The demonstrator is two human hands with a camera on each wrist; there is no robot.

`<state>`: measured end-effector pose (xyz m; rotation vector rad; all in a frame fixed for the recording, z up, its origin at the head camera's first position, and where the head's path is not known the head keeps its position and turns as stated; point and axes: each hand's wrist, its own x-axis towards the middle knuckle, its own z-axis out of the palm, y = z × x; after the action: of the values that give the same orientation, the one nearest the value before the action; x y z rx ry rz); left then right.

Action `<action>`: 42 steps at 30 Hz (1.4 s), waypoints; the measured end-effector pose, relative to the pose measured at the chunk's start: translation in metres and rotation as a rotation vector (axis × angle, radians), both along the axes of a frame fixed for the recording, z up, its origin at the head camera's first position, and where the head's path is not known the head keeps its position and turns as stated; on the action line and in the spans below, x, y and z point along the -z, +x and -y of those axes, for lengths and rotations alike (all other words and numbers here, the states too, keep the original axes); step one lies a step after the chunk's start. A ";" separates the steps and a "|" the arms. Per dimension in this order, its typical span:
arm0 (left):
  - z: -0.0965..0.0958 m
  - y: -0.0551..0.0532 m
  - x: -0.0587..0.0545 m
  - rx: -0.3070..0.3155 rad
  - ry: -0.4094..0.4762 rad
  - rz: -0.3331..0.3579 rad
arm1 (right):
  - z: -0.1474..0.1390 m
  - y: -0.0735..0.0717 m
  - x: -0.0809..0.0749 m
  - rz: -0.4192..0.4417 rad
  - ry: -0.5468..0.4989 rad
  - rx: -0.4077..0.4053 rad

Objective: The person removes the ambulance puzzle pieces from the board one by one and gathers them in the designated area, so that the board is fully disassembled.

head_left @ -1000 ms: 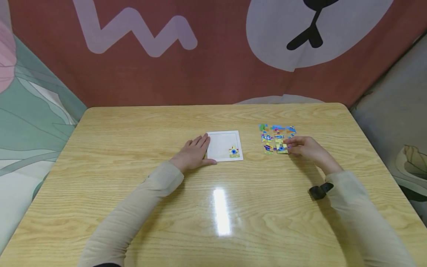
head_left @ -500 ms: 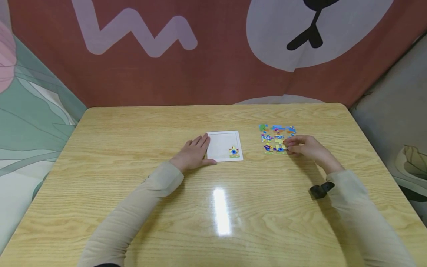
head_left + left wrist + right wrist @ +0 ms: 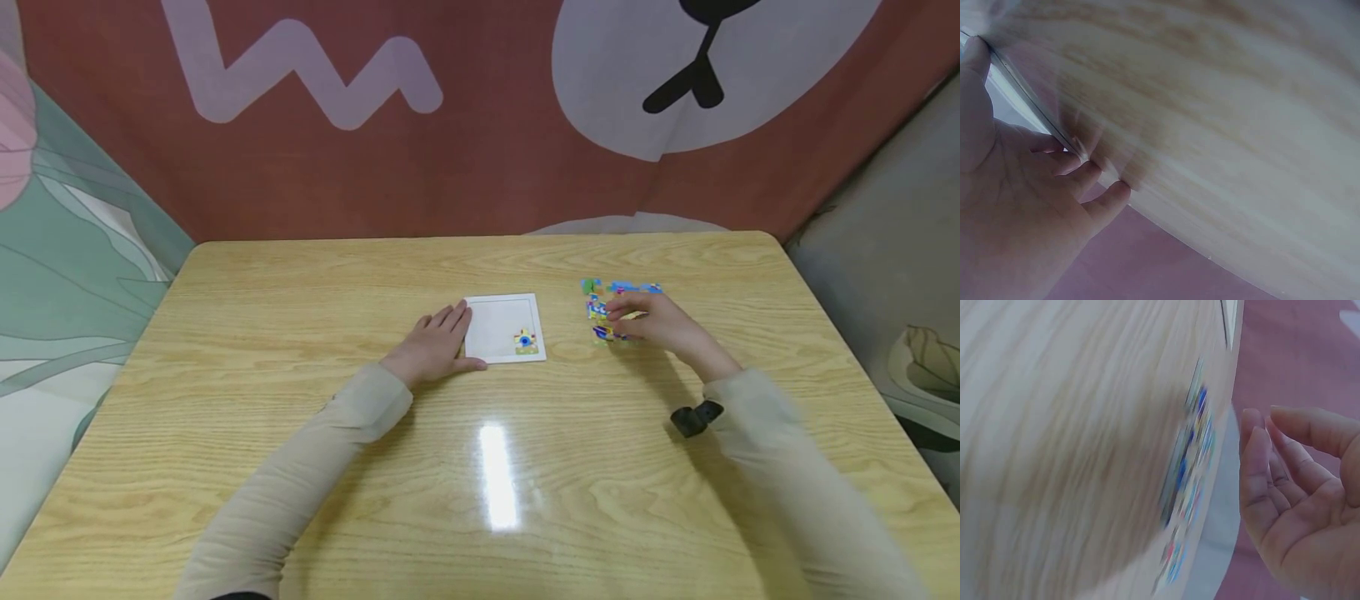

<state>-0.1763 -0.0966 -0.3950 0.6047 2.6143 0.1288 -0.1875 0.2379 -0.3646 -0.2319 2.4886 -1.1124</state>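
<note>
My left hand (image 3: pixel 431 346) rests on the left side of a white square puzzle tray (image 3: pixel 491 321), fingers spread over its edge and thumb at the near corner. In the left wrist view, the left hand (image 3: pixel 1041 169) touches the tray's edge with its fingertips. One puzzle piece (image 3: pixel 526 341) with a blue round centre lies in the tray's near right corner. Over a group of loose puzzle pieces (image 3: pixel 597 308), my right hand (image 3: pixel 663 325) hovers and hides some of them. The right wrist view shows the right hand (image 3: pixel 1304 487) loosely bent above the pieces, nothing visible in it.
A wooden table (image 3: pixel 420 500) carries everything. Its far edge meets a reddish printed wall (image 3: pixel 495 183). A black device (image 3: pixel 696 418) sits at the right wrist.
The right hand first nudges a near right piece slightly left, then lifts away and moves left over the group. The left hand and tray stay put.
</note>
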 end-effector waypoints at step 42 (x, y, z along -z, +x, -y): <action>0.000 -0.001 0.003 0.011 -0.010 -0.027 | 0.107 0.003 0.021 -0.083 0.113 -0.263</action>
<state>-0.1772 -0.0965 -0.3984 0.6215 2.6359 0.1052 -0.1850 0.1304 -0.3855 -0.5645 2.4922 -0.8683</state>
